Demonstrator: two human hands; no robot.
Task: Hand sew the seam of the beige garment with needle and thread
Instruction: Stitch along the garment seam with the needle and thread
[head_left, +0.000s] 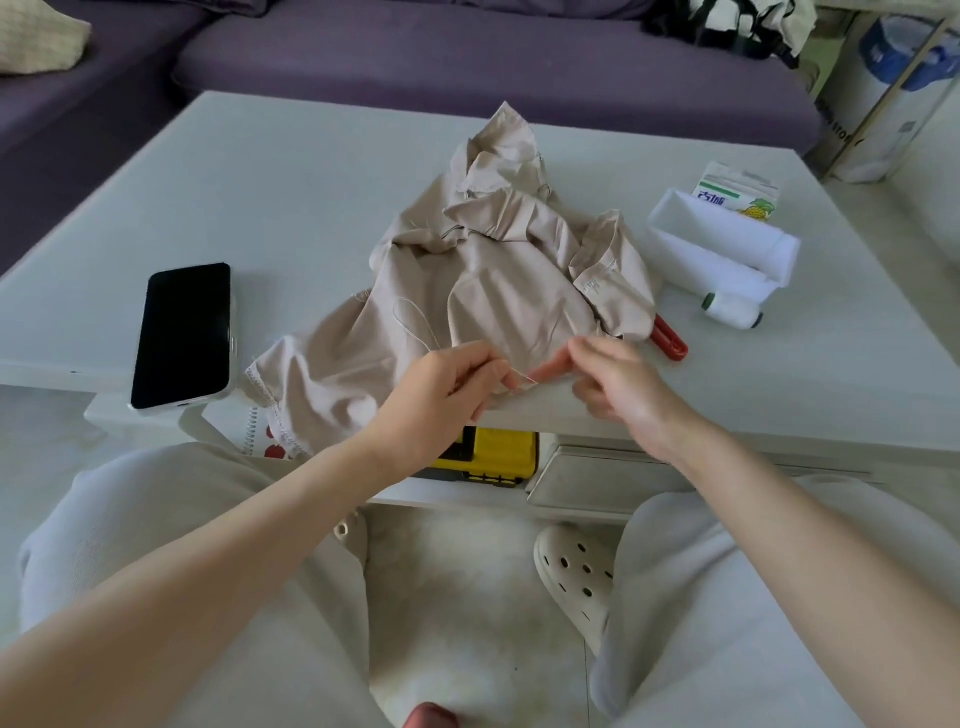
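Two pinches on one thread (522, 375): left hand (447, 397), right hand (618, 389), beige garment (493, 270) just beyond.

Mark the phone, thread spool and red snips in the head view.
phone (182, 335): head view, middle of the dark screen.
thread spool (733, 310): head view, white wound body.
red snips (671, 340): head view, red handle showing beside the garment.

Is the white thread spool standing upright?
No, the thread spool lies on its side on the table, beside the white box.
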